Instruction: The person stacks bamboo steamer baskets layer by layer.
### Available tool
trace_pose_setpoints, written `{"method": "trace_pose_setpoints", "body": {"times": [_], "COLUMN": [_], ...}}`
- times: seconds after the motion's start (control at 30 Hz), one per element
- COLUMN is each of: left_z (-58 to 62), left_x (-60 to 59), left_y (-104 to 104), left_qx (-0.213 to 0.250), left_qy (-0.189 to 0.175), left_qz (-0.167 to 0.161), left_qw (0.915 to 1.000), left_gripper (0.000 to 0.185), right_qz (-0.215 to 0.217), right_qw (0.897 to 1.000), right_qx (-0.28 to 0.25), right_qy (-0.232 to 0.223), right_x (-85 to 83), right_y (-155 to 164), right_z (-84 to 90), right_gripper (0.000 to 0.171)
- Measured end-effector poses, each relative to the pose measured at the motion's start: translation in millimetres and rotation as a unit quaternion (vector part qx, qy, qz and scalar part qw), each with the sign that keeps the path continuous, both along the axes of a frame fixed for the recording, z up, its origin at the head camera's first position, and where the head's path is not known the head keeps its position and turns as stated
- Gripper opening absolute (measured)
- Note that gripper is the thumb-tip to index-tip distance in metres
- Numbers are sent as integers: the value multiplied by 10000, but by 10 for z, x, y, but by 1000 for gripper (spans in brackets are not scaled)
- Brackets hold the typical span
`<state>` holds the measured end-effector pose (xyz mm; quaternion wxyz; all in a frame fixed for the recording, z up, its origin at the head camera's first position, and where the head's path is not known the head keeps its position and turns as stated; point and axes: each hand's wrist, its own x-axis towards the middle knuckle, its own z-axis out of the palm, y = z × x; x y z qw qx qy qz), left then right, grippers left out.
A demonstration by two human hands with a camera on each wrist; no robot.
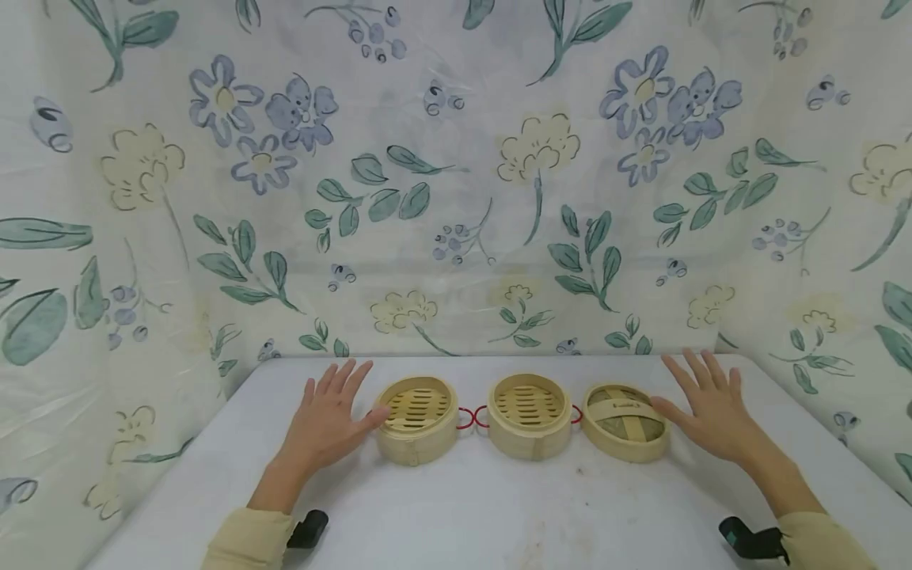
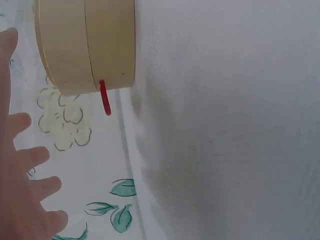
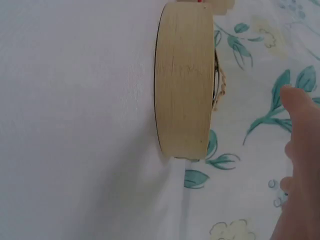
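Three round bamboo pieces stand in a row on the table. At the left is a slatted steamer basket [image 1: 416,443], with a red loop handle [image 2: 105,97] in the left wrist view. A second slatted steamer basket [image 1: 530,441], with red loops on both sides, stands in the middle. The woven steamer lid [image 1: 625,447] lies at the right, a band across its top. My left hand [image 1: 331,423] is spread beside the left basket, its thumb overlapping the rim in the head view; contact is unclear. Fingers spread, my right hand [image 1: 716,416] hovers beside the lid and holds nothing.
A white cloth covers the table [image 1: 456,507], with small brownish stains near the front. Behind it hangs a floral sheet [image 1: 470,198]. Black wrist devices sit at the left cuff [image 1: 249,538] and the right cuff [image 1: 819,542].
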<state>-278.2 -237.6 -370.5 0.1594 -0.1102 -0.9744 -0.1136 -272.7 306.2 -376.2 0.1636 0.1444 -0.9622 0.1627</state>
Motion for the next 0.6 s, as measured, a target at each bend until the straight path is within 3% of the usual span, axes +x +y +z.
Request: {"method": "trace_pose_setpoints", "body": {"times": [0.4,0.6], "left_z": [-73,-76], "left_x": [12,12], "left_y": [84,92], "left_qx": [455,672], "left_qy": [-548,-912], "left_qz": [-147,-306], "left_qw": [9974,9931], "left_gripper": [87,90], "right_qz": [549,877], "right_qw": [9973,9914], "right_qx": [-482,-970], "right_qy": [29,-37], "right_x": [20,22], "right_y": [-322,-486], "right_z": [28,-16], "right_gripper": [77,77]}}
